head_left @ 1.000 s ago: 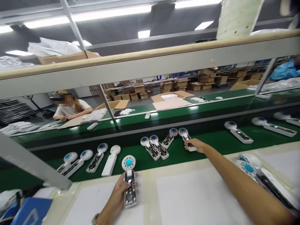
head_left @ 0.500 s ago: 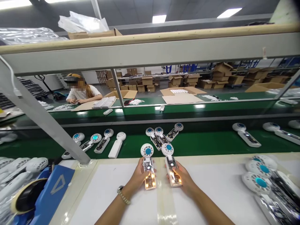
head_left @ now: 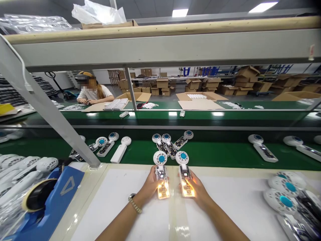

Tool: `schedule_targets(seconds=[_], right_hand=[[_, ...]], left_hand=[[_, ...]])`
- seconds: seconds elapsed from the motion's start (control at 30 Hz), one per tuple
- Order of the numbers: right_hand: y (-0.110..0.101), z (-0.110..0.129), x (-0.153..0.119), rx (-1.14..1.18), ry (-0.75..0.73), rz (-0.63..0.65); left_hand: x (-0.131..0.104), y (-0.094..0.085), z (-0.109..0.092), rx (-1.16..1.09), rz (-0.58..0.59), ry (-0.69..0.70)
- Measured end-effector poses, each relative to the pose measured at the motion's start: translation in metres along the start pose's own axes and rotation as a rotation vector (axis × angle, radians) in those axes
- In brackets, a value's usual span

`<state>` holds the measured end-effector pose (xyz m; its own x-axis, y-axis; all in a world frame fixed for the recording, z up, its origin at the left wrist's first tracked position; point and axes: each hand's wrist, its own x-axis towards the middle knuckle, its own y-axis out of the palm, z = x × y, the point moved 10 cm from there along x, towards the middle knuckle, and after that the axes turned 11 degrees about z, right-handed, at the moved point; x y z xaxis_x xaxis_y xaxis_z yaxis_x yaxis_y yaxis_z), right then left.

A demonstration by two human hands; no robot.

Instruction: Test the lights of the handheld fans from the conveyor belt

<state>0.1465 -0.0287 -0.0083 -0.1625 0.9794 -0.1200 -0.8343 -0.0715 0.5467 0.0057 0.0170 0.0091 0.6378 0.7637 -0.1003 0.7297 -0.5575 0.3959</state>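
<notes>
My left hand is wrapped round a white handheld fan with a round head and a blue hub. Its handle shows a bare circuit board with glowing orange lights. A second, matching handheld fan is in my right hand, and its lights glow orange too. Both fans are held upright side by side above the white worktop, my thumbs resting on the handles. Just beyond them, several similar fans lie in a cluster on the green belt.
More fans are piled at the right of the worktop. A blue tape dispenser and a heap of white fans stand at the left. A slanted metal post rises there. Across the belt a person sits working.
The orange lights on both held fans look brighter. Fans on the belt have shifted leftward, while my view has turned slightly. Both hands keep their grip.
</notes>
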Motion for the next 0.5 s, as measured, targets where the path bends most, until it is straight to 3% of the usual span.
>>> schedule_targets(seconds=[0.5], right_hand=[[-0.0023, -0.0022, -0.0016, 0.012, 0.015, -0.032]], left_hand=[[0.0032, -0.0025, 0.0016, -0.019, 0.033, 0.036]])
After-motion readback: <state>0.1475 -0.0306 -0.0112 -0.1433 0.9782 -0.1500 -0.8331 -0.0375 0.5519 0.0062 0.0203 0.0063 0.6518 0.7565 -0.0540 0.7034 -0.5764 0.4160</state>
